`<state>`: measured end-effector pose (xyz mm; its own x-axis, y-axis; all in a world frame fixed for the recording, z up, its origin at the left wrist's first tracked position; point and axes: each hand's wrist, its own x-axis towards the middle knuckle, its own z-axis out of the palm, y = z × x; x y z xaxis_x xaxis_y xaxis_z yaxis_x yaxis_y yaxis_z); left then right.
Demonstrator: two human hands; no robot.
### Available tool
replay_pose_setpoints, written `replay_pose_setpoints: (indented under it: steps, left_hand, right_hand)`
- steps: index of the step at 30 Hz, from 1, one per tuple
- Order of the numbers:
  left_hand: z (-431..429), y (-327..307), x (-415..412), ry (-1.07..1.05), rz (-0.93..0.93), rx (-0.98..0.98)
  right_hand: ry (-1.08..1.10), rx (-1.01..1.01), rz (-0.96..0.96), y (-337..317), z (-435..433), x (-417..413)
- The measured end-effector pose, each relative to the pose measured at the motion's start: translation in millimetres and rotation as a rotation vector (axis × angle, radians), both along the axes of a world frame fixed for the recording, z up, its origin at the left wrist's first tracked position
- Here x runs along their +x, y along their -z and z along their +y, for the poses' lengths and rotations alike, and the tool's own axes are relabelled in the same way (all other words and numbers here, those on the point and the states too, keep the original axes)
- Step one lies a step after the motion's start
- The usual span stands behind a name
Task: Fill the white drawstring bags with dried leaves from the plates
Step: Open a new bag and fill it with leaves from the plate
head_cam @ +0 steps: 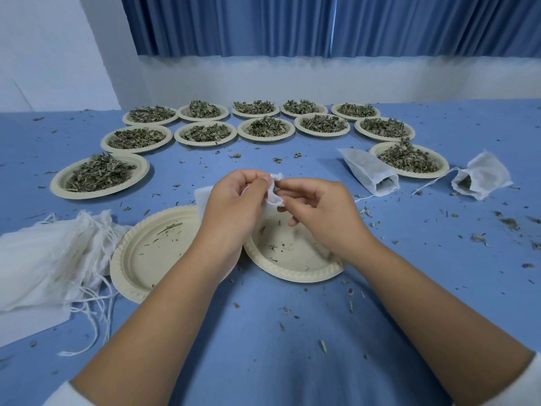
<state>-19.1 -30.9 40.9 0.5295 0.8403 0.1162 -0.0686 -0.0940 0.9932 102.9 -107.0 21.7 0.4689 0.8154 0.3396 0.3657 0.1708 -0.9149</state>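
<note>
pinching the mouth of a white drawstring bag between left hand and right hand, apparently spreading it open; next likely needs a reach to the full plate on the left.

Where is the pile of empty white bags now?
In the head view, the pile of empty bags lies at near left, beside the left empty plate.

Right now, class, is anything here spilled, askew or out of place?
Yes: dried leaf crumbs are scattered over the blue tablecloth, off the beige paper plates. At right, one white drawstring bag and a second bag lie on their sides, mouths open, leaves showing.
</note>
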Motion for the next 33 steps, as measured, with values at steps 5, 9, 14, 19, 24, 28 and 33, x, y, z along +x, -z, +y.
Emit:
replay_pose_setpoints:
  steps: [5, 9, 14, 19, 24, 28, 33]
  left_hand:
    - [-2.6, -5.9, -2.1, 0.027, -0.075, -0.063]
    - [-2.3, -8.1, -5.0, 0.074, -0.065, -0.058]
    - [-7.5, -8.4, -6.2, 0.206, -0.005, 0.006]
    - [-11.2, -7.7, -4.6, 0.287, 0.02, 0.038]
    - [-24.9, -3.6, 3.0, 0.301, 0.066, 0.185]
    - [-30.0, -3.9, 5.0, 0.324, 0.072, 0.219]
    - [-22.5, -5.8, 4.2, 0.18, -0.001, 0.076]
  right_hand:
    - [0.127, 0.006, 0.01, -2.0, -0.2, 7.6]
    - [0.073, -0.118, 0.278, -1.8, 0.1, 13.1]
    - [-0.252, -0.191, 0.453, 0.5, 0.7, 11.1]
    - [-0.213, -0.141, 0.41, 0.3, 0.5, 11.5]
    - [-0.039, -0.198, 0.191, -0.2, 1.1, 3.9]
    - [0.093, -0.207, 0.046, -1.5, 4.2, 1.0]
    - [0.021, -0.229, 0.171, -0.6, 4.8, 4.5]
